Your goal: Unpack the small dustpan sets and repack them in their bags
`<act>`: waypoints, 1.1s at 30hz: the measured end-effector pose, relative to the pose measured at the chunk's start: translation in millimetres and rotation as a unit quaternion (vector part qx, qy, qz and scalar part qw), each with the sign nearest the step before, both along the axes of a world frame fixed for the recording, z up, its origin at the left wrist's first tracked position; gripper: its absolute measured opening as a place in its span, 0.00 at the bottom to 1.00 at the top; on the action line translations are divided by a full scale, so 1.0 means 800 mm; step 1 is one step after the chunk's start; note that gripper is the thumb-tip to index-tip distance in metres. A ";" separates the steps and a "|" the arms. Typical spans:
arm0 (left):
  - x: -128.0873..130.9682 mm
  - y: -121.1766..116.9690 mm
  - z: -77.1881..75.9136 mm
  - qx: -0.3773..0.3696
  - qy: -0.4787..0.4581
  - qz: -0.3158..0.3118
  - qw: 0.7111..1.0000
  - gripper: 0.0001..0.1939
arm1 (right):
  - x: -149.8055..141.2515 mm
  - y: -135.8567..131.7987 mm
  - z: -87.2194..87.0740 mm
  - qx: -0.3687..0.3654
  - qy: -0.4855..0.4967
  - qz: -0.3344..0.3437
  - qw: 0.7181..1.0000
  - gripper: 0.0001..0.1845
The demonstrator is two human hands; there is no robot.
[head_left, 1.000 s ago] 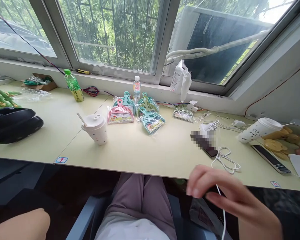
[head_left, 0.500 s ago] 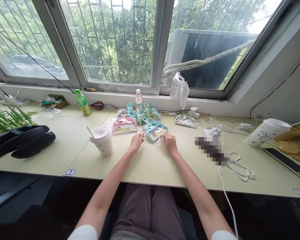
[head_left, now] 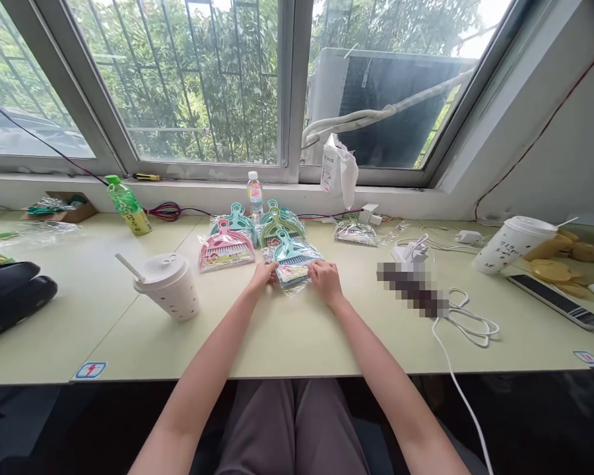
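On pale desk (head_left: pixel 287 336), two white cups (head_left: pixel 171 290), one phone (head_left: pixel 557 301), two hands (head_left: pixel 325 280).

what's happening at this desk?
A seated person has both hands on a teal dustpan-and-brush set in clear wrap, left hand at its left edge, right hand at its right. The set lies on the table, in front of other wrapped sets, with a pink one just to its left. A lidded cup with a straw stands further left; a white cable and a phone lie to the right.
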State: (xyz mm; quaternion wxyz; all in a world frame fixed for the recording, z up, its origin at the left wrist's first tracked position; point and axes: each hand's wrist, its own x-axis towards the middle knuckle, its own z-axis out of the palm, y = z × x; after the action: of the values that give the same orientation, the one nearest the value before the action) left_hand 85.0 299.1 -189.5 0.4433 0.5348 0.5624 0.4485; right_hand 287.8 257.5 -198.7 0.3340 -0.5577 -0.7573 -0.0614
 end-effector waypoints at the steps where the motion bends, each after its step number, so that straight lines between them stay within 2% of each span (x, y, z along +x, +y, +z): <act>1: -0.001 -0.001 -0.001 -0.007 -0.018 -0.005 1.000 0.13 | 0.000 0.000 -0.002 -0.011 -0.003 0.008 1.000 0.23; 5: -0.001 -0.007 -0.004 -0.004 -0.114 0.006 0.993 0.16 | -0.002 0.005 -0.011 -0.026 0.009 0.041 0.999 0.23; 8: -0.004 -0.013 0.000 0.012 -0.180 0.001 0.984 0.19 | -0.003 0.015 -0.014 -0.051 0.122 0.079 0.988 0.20; 10: -0.007 -0.015 0.004 0.016 -0.181 -0.011 0.983 0.21 | -0.002 0.025 -0.012 -0.105 0.252 0.115 0.955 0.20; 12: -0.009 -0.015 0.006 0.016 -0.193 -0.026 0.981 0.24 | 0.001 0.035 -0.009 -0.161 0.383 0.139 0.899 0.23; 14: -0.011 -0.013 0.006 0.007 -0.208 -0.045 0.977 0.29 | 0.005 0.042 -0.006 -0.183 0.483 0.145 0.844 0.26; 16: -0.012 -0.014 0.004 0.000 -0.212 -0.091 0.973 0.35 | 0.009 0.043 -0.005 -0.176 0.546 0.156 0.804 0.28; 20: -0.012 -0.022 0.002 0.006 -0.185 -0.232 0.955 0.42 | 0.013 0.034 -0.010 -0.142 0.624 0.155 0.753 0.30; 23: -0.007 -0.027 0.004 0.026 -0.157 -0.281 0.946 0.37 | 0.014 0.027 -0.009 -0.133 0.660 0.155 0.723 0.31; 25: -0.002 -0.026 0.006 0.035 -0.148 -0.254 0.955 0.29 | 0.015 0.025 -0.005 -0.142 0.661 0.157 0.720 0.30; 29: 0.000 -0.017 0.008 0.023 -0.122 -0.116 0.986 0.28 | 0.016 0.022 0.001 -0.159 0.654 0.135 0.727 0.31; 33: -0.010 -0.008 0.009 0.036 -0.144 -0.016 0.989 0.26 | 0.014 0.016 0.008 -0.175 0.624 0.148 0.747 0.33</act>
State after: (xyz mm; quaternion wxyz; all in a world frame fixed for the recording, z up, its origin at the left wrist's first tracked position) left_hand 77.4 292.7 -182.4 0.5073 0.4890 0.4680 0.5334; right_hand 299.4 270.4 -192.1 0.6337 -0.4016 -0.4508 0.4837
